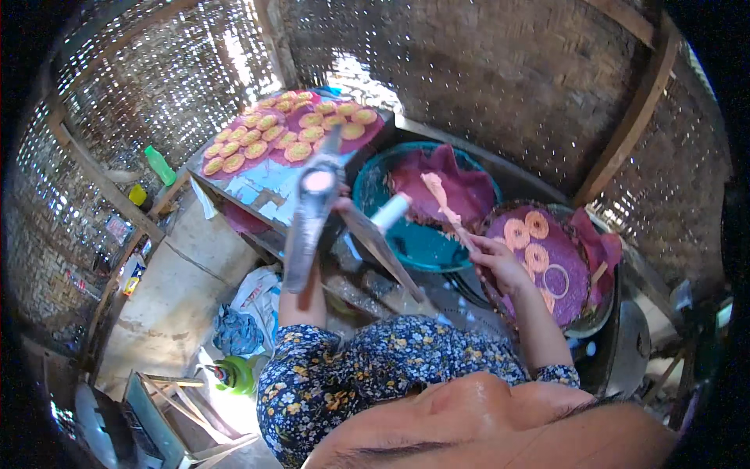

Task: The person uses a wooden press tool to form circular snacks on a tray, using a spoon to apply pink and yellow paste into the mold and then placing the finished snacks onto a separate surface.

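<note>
My left hand [342, 202], largely hidden behind the blurred parts, grips a two-part wooden hand press. Its nearer part [304, 225] has a round hole filled with pink dough; the other part [387, 255] bears a white cylinder [391, 212]. A thin stick [463, 234] is in my right hand [497, 261], with soft pink dough [435, 186] along its far end. Beneath that dough, purple cloth or sheeting [469, 182] lies in a teal basin [375, 167]. Right of it, pink dough coils [536, 258] and a pale ring [555, 281] rest on a purple-lined round tray [565, 240].
Many yellowish coiled rounds [255, 149] cover purple sheets on a table [246, 190] at the back left. Woven walls and wooden posts [627, 111] enclose the space. A green gas cylinder [237, 375] and plastic bags [258, 296] are on the floor at left.
</note>
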`<state>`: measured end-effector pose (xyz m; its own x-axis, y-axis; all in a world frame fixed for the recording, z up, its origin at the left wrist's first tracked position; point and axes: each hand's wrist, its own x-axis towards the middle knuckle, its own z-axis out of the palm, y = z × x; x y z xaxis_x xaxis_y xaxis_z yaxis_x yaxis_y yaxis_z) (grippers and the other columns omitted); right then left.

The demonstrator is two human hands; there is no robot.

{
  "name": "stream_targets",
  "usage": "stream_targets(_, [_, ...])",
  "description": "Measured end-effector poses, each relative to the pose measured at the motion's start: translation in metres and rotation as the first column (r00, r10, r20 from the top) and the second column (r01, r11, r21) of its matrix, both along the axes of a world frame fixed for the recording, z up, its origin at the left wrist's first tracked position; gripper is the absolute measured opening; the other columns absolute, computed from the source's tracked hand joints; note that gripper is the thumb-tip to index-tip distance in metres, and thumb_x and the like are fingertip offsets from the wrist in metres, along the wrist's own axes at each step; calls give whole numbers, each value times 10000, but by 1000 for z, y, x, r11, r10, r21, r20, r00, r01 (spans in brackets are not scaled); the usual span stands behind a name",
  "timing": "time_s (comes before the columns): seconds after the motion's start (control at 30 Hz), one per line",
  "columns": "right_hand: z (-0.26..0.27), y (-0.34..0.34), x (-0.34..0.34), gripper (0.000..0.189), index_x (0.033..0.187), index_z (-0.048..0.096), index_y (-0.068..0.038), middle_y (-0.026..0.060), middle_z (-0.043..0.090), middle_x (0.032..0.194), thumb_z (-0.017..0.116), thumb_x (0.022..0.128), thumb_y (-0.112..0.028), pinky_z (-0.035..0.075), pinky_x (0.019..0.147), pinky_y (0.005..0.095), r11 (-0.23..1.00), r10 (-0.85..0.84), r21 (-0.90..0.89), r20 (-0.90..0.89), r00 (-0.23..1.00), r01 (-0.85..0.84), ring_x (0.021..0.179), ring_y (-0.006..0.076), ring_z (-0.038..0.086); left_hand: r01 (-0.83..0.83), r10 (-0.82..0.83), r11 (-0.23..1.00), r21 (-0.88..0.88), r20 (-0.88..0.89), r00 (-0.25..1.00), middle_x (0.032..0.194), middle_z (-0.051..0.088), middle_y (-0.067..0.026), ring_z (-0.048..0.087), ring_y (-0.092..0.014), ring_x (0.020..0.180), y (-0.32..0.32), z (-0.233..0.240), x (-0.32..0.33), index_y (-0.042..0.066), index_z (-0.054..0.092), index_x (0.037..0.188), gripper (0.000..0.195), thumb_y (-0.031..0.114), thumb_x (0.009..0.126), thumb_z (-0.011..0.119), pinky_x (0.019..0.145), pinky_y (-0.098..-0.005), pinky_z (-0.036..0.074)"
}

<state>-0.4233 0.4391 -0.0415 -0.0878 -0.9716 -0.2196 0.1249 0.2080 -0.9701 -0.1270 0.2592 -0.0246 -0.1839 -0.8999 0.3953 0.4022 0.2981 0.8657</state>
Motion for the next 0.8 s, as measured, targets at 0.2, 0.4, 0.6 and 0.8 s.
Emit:
stream_targets(0.2, [-80, -56, 4, 146, 917, 556, -31, 25, 503, 641, 559, 773, -52, 422, 495, 231, 946, -57, 321, 314, 948, -49, 516, 105, 479, 93, -103, 994, -53, -227, 969, 803, 494, -87, 550, -245, 705, 28, 0, 52, 29, 557, 836, 302, 53, 545, 635, 790, -426, 468])
stream_targets(0.4, [-90, -84, 15, 326, 1053, 505, -51, -2, 524, 778, 497, 861, -314, 446, 526, 214, 965, -87, 254, 93, 992, 61, 609, 113, 511, 243, -305, 948, -204, -373, 876, 839, 498, -120, 560, -289, 772, 38, 1, 49, 42, 581, 859, 307, 133, 579, 668, 851, -477, 422])
stream_targets(0.6, [-30, -31, 51, 719, 1238, 391, -56, 92, 540, 972, 334, 806, -628, 449, 656, 251, 933, 359, -41, -11, 933, -359, 751, 162, 537, 405, -598, 800, -442, -546, 586, 893, 442, -96, 531, -281, 817, 34, 10, 4, 92, 555, 857, 273, 171, 613, 647, 971, -506, 302])
stream_targets(0.8, [39, 19, 114, 826, 1331, 255, -127, 275, 496, 1072, 353, 739, -695, 419, 359, 317, 776, 510, -396, 852, 118, -490, 495, 260, 521, 623, -907, 410, -666, -372, 198, 901, 378, -44, 503, -251, 845, 38, 22, -81, 143, 545, 843, 284, 215, 635, 724, 1011, -519, 250])
